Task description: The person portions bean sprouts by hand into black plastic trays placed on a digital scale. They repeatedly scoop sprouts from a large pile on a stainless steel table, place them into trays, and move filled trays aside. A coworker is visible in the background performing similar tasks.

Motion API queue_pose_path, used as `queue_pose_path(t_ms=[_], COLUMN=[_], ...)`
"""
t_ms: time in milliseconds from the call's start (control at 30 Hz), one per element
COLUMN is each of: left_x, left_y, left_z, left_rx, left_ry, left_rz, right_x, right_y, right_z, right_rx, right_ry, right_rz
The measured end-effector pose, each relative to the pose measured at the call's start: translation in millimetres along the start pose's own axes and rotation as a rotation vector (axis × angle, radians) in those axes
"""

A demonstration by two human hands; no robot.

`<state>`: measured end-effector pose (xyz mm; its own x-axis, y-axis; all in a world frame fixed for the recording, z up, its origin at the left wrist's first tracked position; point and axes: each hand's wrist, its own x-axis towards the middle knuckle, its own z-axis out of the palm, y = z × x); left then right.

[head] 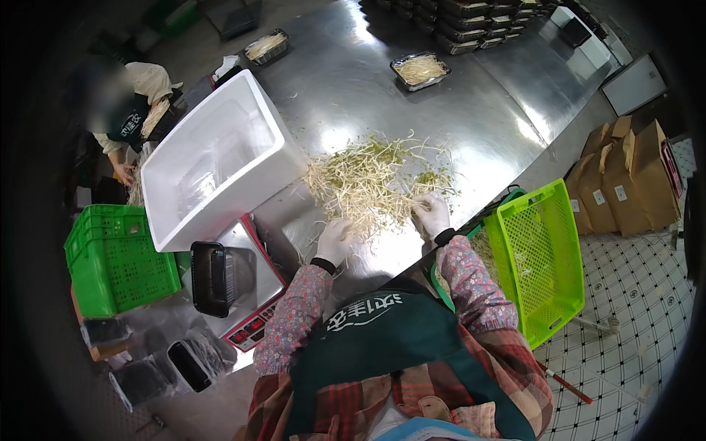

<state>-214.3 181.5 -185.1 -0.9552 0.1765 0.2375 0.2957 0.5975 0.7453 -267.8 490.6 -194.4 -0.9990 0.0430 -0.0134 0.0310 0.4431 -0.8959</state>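
Observation:
A loose heap of bean sprouts (369,184), pale stems with some green bits, lies on the stainless steel table (353,105) before me. My left hand (333,242), in a white glove, is at the heap's near left edge; its fingers are curled, and whether they grip any sprouts is hidden. My right hand (434,216), gloved too, pinches sprouts at the heap's right side. Left of my left forearm, a black plastic tray (212,279) rests on a digital weighing scale (242,308). Beyond the scale, a tilted white foam box (287,171) holds clear plastic film.
Filled trays (422,70) stand farther back, near tall stacks of trays (469,25). A lime plastic basket (538,264) leans at my right; paper bags (623,182) stand beyond. Left are a green crate (121,259), wrapped black trays (190,364) and a co-worker (129,118) handling sprouts.

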Motion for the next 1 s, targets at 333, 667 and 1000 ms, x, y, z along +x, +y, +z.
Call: queue_pose_path(t_ms=[333, 667, 1000], left_x=[84, -5, 37], left_y=[8, 40, 21], left_z=[-22, -27, -30], left_rx=[0.156, 0.250, 0.124], left_ry=[-0.010, -0.129, -0.037], left_rz=[-0.110, -0.073, -0.041], right_x=[64, -15, 30], right_y=[-121, -80, -90], right_z=[44, 24, 28], right_rx=[-0.651, -0.643, -0.392], right_ry=[-0.501, -0.349, -0.428], right_rz=[-0.151, -0.686, -0.316])
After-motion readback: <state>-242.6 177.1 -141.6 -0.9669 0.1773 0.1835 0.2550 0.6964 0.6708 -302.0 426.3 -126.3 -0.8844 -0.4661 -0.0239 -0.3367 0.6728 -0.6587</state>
